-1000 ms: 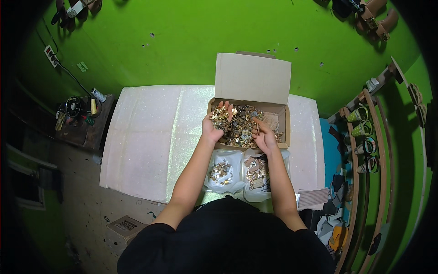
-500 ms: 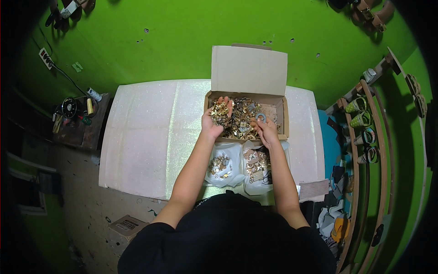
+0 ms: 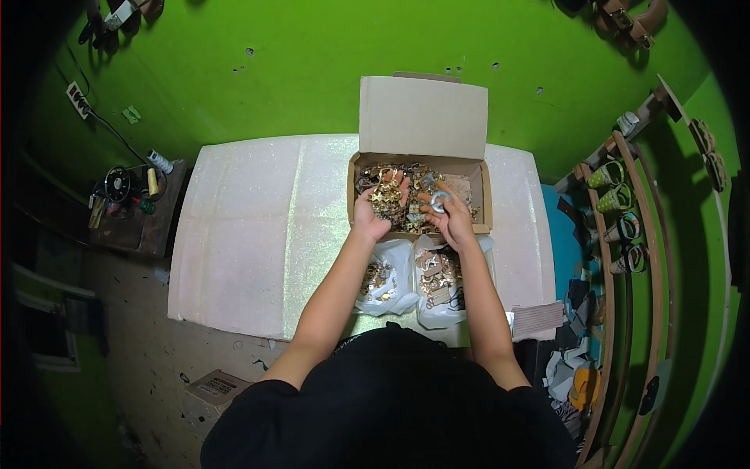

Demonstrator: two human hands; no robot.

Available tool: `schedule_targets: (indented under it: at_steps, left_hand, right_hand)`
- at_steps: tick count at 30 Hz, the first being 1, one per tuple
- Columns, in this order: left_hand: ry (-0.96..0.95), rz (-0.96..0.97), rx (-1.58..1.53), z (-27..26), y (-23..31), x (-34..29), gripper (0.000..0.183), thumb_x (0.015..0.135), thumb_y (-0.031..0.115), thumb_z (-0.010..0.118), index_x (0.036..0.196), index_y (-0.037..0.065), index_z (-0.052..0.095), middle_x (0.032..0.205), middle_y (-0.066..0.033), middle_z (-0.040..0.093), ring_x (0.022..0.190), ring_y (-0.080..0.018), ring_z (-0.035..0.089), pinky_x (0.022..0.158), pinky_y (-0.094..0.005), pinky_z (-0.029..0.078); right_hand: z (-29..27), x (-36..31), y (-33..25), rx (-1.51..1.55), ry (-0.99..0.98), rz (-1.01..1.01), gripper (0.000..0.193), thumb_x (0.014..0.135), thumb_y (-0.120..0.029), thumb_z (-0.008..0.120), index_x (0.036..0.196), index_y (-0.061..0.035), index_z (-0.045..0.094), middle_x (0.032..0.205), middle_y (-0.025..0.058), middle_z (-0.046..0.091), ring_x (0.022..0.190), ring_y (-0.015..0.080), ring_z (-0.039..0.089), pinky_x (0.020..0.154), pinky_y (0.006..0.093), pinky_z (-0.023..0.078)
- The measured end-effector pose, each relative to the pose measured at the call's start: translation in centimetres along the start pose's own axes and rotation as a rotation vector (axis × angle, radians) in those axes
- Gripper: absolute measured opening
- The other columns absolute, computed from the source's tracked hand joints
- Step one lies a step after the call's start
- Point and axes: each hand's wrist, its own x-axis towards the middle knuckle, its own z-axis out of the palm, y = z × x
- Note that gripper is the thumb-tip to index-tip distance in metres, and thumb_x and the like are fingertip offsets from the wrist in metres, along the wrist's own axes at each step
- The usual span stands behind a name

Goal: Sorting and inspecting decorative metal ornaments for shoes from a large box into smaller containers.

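Observation:
An open cardboard box [image 3: 487, 195], its lid raised at the back, holds a heap of small gold and silvery metal fittings [image 3: 418, 186]. Cupped palm up over its left part, my left hand [image 3: 371, 215] carries a pile of gold metal pieces [image 3: 387, 199]. My right hand [image 3: 456, 222] is over the box's right part, pinching a grey-silver ring [image 3: 440, 202] between thumb and fingers. In front of the box stand two plastic-lined containers: the left one [image 3: 400, 301] has metal pieces inside, the right one [image 3: 441, 319] holds gold pieces and a tan flat piece.
A sparkly white cloth [image 3: 242, 234] covers the table. At right is a wooden rack [image 3: 631, 203] with sandals, above scraps of material [image 3: 566, 367]. A small dark table [image 3: 137, 215] with thread spools stands at left; a cardboard carton [image 3: 219, 387] sits on the floor.
My left hand, with the gold pieces, has shifted a little right. My right hand has turned the ring so that it faces up more, and the two hands are closer together.

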Motion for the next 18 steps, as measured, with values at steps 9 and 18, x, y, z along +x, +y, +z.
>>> schedule_targets:
  at_steps: [9, 18]
  left_hand:
    - [0.002, -0.018, 0.022, -0.5, 0.0, -0.2, 0.036, 0.083, 0.010, 0.027, 0.111, 0.000, 0.047, 0.117, -0.0164, 0.048, 0.113, -0.0309, 0.043, 0.091, -0.0417, 0.039]
    - [0.041, -0.033, 0.052, -0.2, -0.5, -0.2, 0.035, 0.084, 0.013, 0.027, 0.107, 0.001, 0.050, 0.114, -0.0158, 0.050, 0.111, -0.0294, 0.045, 0.090, -0.0407, 0.040]
  right_hand:
    - [-2.3, 2.4, 0.7, -0.067, -0.127, -0.028, 0.031, 0.088, -0.009, 0.041, 0.117, 0.0019, 0.044, 0.096, 0.0082, 0.056, 0.074, 0.0106, 0.051, 0.060, 0.0210, 0.042]
    - [-0.9, 2.1, -0.9, -0.185, 0.101, 0.109, 0.023, 0.085, -0.010, 0.051, 0.104, 0.0030, 0.046, 0.093, 0.0118, 0.058, 0.077, 0.0197, 0.062, 0.057, 0.0269, 0.053]
